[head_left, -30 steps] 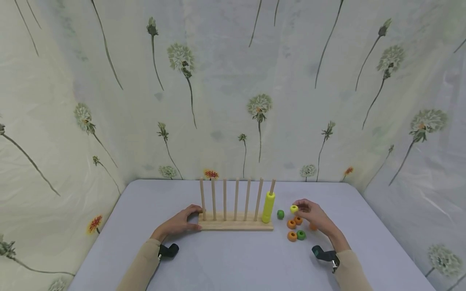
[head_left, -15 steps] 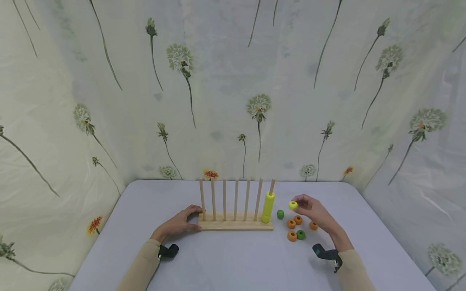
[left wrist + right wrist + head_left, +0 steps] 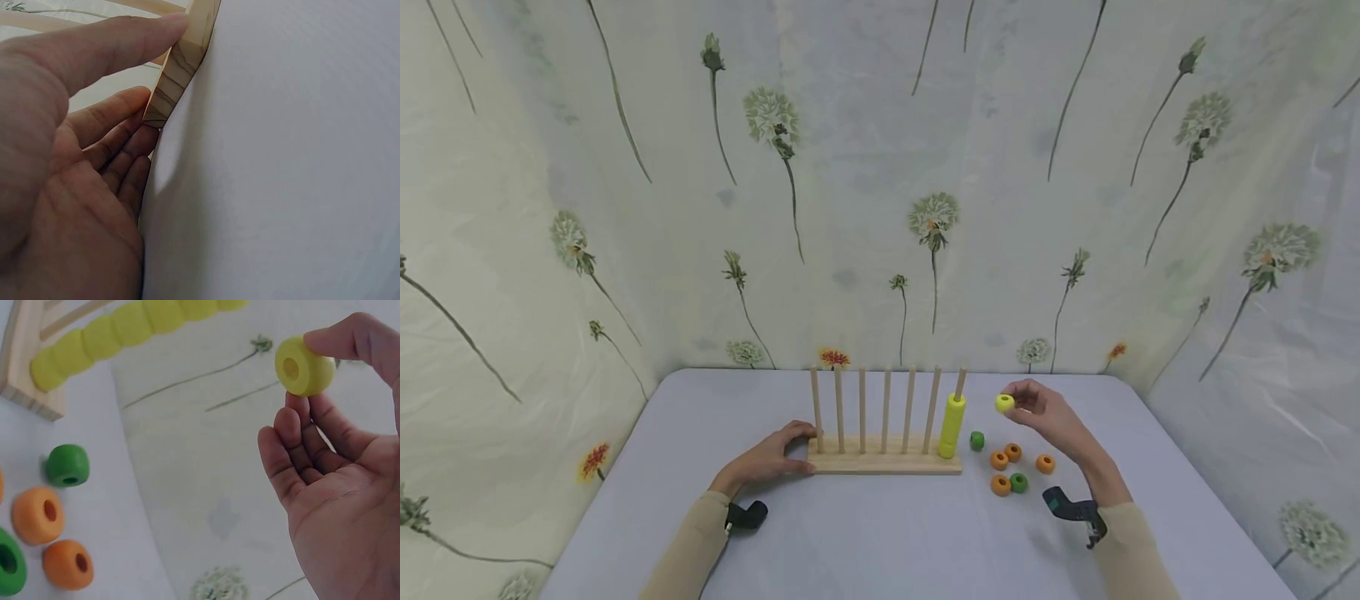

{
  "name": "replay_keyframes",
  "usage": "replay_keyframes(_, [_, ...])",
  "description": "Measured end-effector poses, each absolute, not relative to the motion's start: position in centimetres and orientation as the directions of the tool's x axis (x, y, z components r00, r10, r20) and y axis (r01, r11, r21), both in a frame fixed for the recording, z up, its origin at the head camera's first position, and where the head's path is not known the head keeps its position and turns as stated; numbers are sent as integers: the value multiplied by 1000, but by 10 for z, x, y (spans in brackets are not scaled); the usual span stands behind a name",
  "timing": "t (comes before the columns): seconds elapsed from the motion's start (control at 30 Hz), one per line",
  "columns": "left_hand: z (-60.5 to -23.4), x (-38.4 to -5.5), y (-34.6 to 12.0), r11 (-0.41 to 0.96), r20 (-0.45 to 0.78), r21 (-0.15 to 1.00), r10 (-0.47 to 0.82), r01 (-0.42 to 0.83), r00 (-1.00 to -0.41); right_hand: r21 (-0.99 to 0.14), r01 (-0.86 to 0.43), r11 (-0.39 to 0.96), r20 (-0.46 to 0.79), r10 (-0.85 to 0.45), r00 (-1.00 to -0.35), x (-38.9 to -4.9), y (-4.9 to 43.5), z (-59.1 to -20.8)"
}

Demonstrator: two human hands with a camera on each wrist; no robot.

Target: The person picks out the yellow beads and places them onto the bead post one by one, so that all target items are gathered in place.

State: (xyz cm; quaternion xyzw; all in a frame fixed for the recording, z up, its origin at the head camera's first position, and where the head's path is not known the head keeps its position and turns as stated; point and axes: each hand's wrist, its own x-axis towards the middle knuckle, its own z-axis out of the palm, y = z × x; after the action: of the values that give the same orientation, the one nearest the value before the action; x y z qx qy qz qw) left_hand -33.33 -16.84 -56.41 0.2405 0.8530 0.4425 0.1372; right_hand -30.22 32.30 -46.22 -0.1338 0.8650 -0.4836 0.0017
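Note:
My right hand (image 3: 1051,419) pinches a yellow bead (image 3: 304,365) between thumb and fingertips, held above the table with its hole showing. To its left, a stack of yellow beads (image 3: 952,427) fills most of the rightmost peg of a wooden peg stand (image 3: 887,464). The other pegs are bare. My left hand (image 3: 767,458) grips the left end of the stand's base, thumb at the front and fingers behind. In the left wrist view the thumb and fingertips touch the base's end (image 3: 175,78).
Right of the stand lie loose beads: a green bead (image 3: 977,441), another green bead (image 3: 1018,482) and several orange beads (image 3: 1046,464). A flower-printed curtain (image 3: 850,208) hangs behind and beside the white table (image 3: 865,542).
My right hand has lifted the yellow bead up from among the loose beads. The left hand and the stand have stayed in place.

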Motion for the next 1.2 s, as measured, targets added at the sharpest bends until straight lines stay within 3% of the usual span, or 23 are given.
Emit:
replay_keyframes(0.73, [-564,-333,-170,469,-3,829,550,305,-835,-800,-349,488,264,-234,-935,-305,289,-404])
replay_keyframes(1.2, [-563,-330,-168,474,-16,837,521,274,-853,-796,-426,430,330,-283,-901,-311,270,-393])
